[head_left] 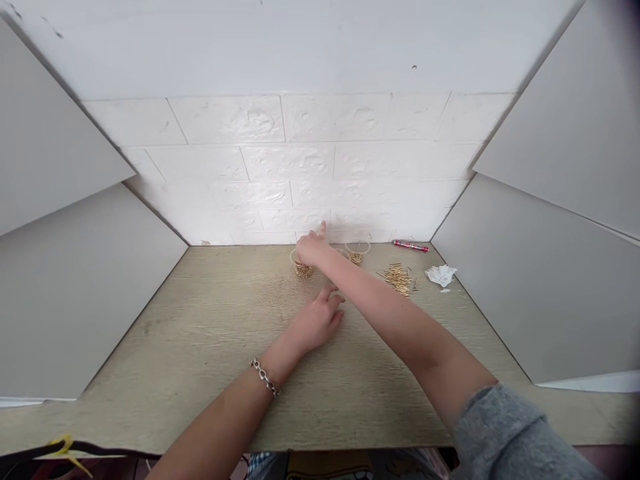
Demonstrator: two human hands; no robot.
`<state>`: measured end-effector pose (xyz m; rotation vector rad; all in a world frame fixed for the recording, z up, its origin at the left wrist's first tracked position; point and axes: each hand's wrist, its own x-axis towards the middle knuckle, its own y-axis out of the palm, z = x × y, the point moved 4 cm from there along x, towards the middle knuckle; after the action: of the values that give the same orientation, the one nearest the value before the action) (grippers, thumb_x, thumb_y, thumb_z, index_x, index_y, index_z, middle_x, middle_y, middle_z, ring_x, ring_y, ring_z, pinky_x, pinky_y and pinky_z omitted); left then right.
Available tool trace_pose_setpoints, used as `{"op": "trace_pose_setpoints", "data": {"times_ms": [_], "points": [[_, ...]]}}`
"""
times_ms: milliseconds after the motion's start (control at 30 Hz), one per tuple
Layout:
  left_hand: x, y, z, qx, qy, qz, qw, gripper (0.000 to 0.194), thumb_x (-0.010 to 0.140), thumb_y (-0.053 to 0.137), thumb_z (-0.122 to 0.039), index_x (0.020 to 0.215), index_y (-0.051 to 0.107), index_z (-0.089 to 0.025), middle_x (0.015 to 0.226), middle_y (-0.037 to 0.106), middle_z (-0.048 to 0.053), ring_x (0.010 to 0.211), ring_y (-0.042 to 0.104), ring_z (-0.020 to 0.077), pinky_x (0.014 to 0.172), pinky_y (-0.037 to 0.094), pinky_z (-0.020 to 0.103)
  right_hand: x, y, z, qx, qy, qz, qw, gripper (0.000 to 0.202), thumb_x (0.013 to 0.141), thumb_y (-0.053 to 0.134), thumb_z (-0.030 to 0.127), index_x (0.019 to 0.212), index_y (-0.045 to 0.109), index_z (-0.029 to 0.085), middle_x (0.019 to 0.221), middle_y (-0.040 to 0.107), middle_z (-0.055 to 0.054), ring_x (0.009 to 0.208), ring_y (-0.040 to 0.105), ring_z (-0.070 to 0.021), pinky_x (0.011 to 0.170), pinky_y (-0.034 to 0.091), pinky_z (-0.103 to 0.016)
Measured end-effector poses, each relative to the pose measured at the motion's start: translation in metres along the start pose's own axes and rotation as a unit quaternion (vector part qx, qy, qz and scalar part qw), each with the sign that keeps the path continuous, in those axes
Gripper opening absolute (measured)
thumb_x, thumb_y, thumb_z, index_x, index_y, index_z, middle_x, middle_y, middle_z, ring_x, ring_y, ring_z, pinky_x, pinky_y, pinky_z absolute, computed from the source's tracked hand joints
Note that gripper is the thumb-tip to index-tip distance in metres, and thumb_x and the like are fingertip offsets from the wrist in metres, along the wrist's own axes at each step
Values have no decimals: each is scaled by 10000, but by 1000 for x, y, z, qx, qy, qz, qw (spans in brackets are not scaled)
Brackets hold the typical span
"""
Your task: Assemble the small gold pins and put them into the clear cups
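My right hand (313,249) reaches across to a small clear round container (293,257) at the back of the table. Gold-coloured pieces (303,269) show in it, just under that hand. Its lower fingers are bent down together at the rim, one finger sticks up, and whatever lies between the fingertips is hidden. My left hand (320,320) rests on the tabletop in front, fingers loosely bent and apart, holding nothing visible. Behind my right forearm, a second clear container (343,253) is partly covered. A third clear container (358,247) has small gold pieces (355,257) in it.
Thin gold pins (398,279) lie heaped right of my right forearm, a few strays beside them. Farther right are a crumpled white tissue (441,275) and a red pen (411,246). A white brick-pattern wall (280,167) and grey side panels (560,267) enclose the wooden table (200,347).
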<state>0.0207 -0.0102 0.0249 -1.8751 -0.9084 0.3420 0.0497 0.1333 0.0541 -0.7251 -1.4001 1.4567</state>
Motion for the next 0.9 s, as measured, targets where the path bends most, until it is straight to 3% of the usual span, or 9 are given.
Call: {"op": "trace_pose_setpoints", "data": {"times_ms": [167, 367, 433, 533, 667, 767, 900], "points": [[1, 2, 4, -5, -4, -10, 1000, 292, 794, 366, -207, 1060, 486, -187, 1213, 379, 84, 991, 482, 189, 849, 404, 331, -11, -16, 1, -81, -16, 26, 996, 166, 680, 487, 75, 691, 627, 164, 819, 581, -86, 946, 442, -276, 883, -66, -626], [8, 2, 16, -160, -54, -29, 985, 222, 782, 394, -243, 921, 553, -174, 1108, 482, 69, 850, 534, 147, 786, 422, 296, -56, -52, -3, 51, 35, -68, 996, 190, 797, 422, 238, 786, 612, 233, 1143, 463, -42, 1109, 306, -286, 831, -66, -668], [10, 0, 22, -261, -114, -29, 958, 236, 781, 395, -270, 943, 536, -174, 1046, 528, 60, 763, 548, 124, 693, 440, 267, -74, -56, -8, 107, 47, -69, 991, 209, 810, 398, 280, 801, 602, 237, 1200, 425, -24, 1114, 323, -260, 857, -28, -650], [11, -3, 29, -429, -181, -49, 883, 279, 786, 383, -312, 1009, 484, -177, 1019, 548, 61, 686, 553, 93, 567, 419, 210, -95, -57, -18, 189, 57, -57, 979, 185, 789, 428, 287, 810, 602, 228, 1200, 435, -29, 1078, 392, -222, 920, 110, -557], [12, -10, 32, -574, -173, -102, 794, 333, 774, 406, -356, 1043, 457, -165, 962, 555, 71, 604, 522, 60, 512, 379, 181, -104, -57, -24, 231, 45, -32, 971, 175, 767, 453, 281, 790, 610, 209, 1153, 474, -40, 1036, 444, -191, 898, 274, -398], [11, -12, 35, -605, -175, -134, 766, 336, 759, 440, -388, 995, 486, -155, 893, 551, 56, 561, 483, 44, 510, 372, 173, -105, -59, -19, 228, 39, 2, 973, 165, 754, 461, 264, 756, 614, 203, 1088, 517, -40, 997, 468, -191, 878, 297, -382], [11, -10, 38, -630, -171, -161, 740, 267, 722, 513, -390, 844, 537, -153, 743, 521, 3, 525, 444, 30, 511, 358, 164, -106, -60, -14, 227, 32, 28, 973, 159, 745, 459, 245, 715, 612, 216, 1067, 529, -14, 982, 472, -189, 920, 234, -423]]}}
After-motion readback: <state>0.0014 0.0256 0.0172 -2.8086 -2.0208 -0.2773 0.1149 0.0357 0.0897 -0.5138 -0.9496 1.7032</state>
